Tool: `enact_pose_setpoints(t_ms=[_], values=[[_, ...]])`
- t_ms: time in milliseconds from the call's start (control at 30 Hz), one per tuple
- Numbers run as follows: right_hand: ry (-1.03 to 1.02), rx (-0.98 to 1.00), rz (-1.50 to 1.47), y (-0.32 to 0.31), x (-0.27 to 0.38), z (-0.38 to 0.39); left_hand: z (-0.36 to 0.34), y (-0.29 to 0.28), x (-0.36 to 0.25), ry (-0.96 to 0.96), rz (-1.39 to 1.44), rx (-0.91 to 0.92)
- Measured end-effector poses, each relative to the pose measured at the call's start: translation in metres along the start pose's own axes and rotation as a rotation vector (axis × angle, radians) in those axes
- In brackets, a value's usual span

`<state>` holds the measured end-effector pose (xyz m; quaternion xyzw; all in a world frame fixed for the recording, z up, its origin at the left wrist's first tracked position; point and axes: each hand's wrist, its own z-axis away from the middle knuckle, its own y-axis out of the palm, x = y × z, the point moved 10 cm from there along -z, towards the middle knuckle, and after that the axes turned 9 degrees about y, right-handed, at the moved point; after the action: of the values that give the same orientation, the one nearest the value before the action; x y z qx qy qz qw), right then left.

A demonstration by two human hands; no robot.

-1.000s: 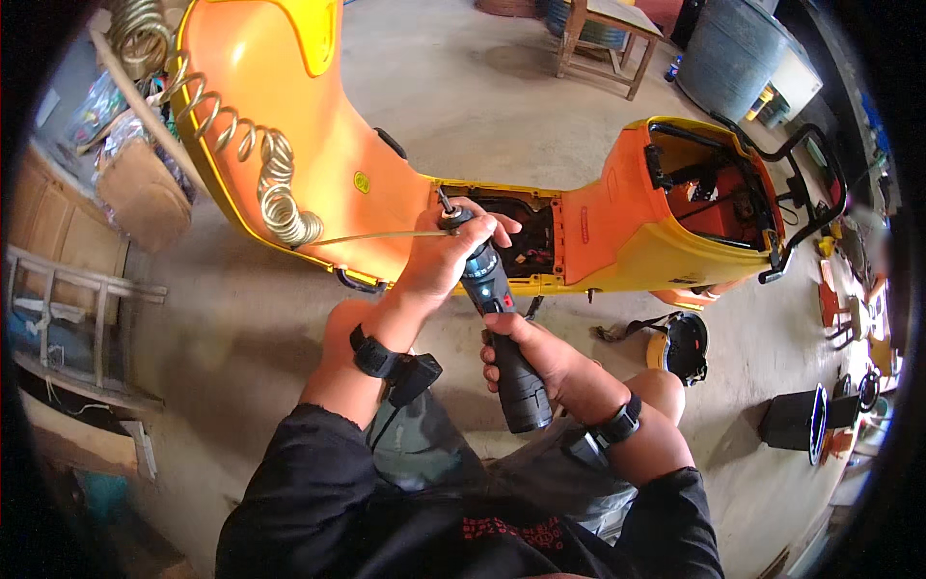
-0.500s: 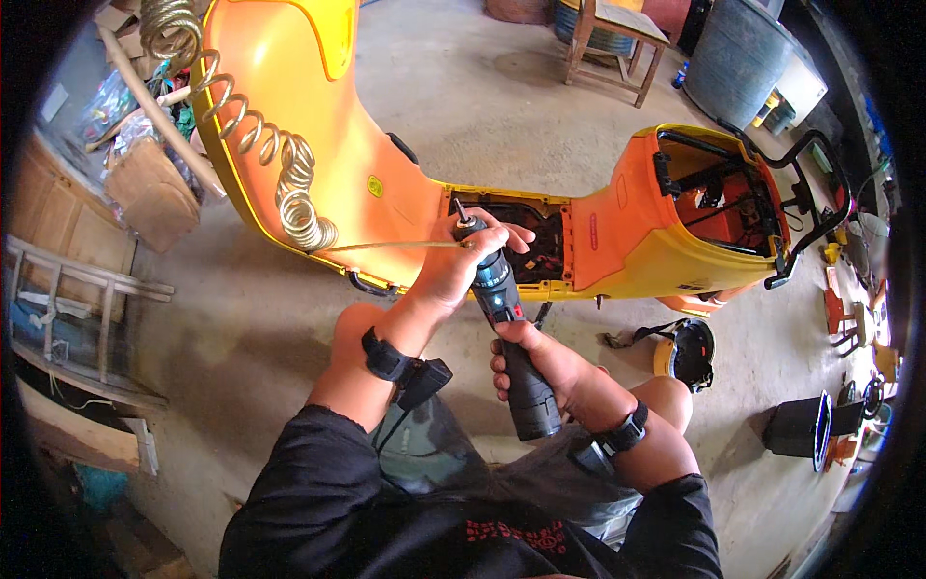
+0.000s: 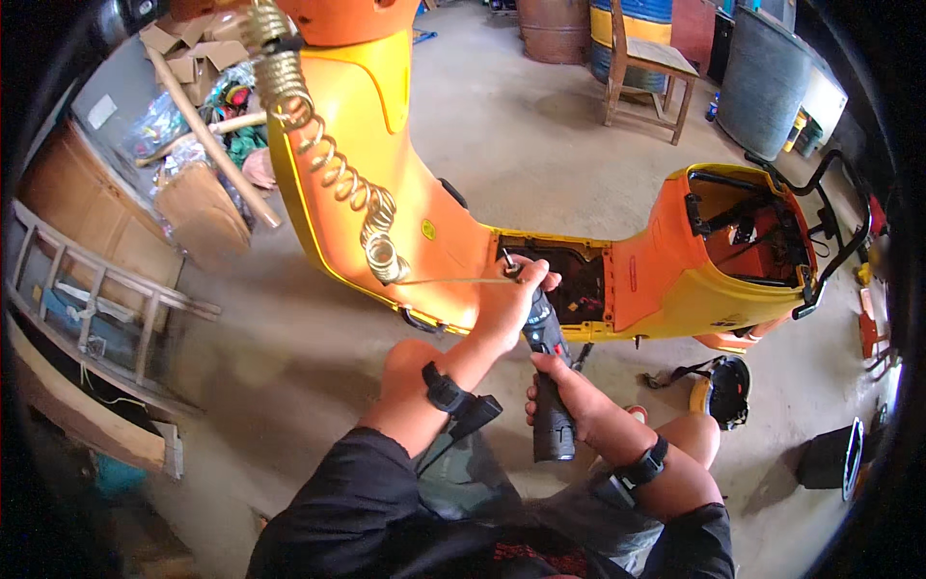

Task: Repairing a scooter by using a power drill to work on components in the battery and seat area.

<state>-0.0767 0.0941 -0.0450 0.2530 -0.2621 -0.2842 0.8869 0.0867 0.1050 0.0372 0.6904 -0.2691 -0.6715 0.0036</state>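
A black cordless drill [image 3: 554, 425] with a slim, straight body is held between my two hands over the scooter's near side. My right hand [image 3: 569, 394] is closed round its handle, thumb on top. My left hand [image 3: 504, 309] wraps the front end by the chuck, its fingers partly hidden behind the drill; a short bit sticks out beyond it. A gold coiled cord [image 3: 362, 198] hangs from the upper left, and its thin straight end reaches my left hand. Beyond the hands lies the orange and yellow scooter body [image 3: 458, 236], with an open compartment [image 3: 584, 280] in its floor.
A yellow and black helmet [image 3: 719, 394] lies on the floor at right, with a black bucket [image 3: 825, 463] farther right. A wooden chair [image 3: 651, 63] and a blue-grey drum [image 3: 767, 82] stand at the back. A wooden ladder-like frame [image 3: 101, 280] and cardboard boxes [image 3: 198, 53] are at left.
The whole view has shifted, so the scooter and floor things sit farther right and lower. The drill points more upright in the picture. Both hands keep their grip on it.
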Motion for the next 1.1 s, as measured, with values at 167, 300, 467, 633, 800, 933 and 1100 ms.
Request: enact_pose_setpoints(t_ms=[167,300,467,633,800,933,1100], values=[[-0.07,-0.038,0.037,-0.008,0.003,-0.002,0.0,0.001,0.001,0.036,-0.054,-0.02],[-0.124,-0.051,0.082,-0.005,0.012,0.001,-0.001,0.002,-0.005,0.082,-0.032,0.008],[-0.376,-0.127,0.316,-0.004,0.045,0.014,0.004,0.013,-0.019,0.135,0.257,0.119],[-0.717,-0.083,0.309,0.0,0.084,0.038,0.005,0.027,-0.004,-0.102,0.508,0.167],[-0.588,0.152,0.165,0.017,0.079,0.038,0.003,0.034,0.022,-0.238,0.871,0.234],[-0.532,0.057,0.112,0.002,0.07,0.027,0.013,0.044,0.017,-0.272,0.752,0.31],[-0.487,0.051,0.073,-0.004,0.076,0.027,0.025,0.052,0.017,-0.363,0.683,0.389]])
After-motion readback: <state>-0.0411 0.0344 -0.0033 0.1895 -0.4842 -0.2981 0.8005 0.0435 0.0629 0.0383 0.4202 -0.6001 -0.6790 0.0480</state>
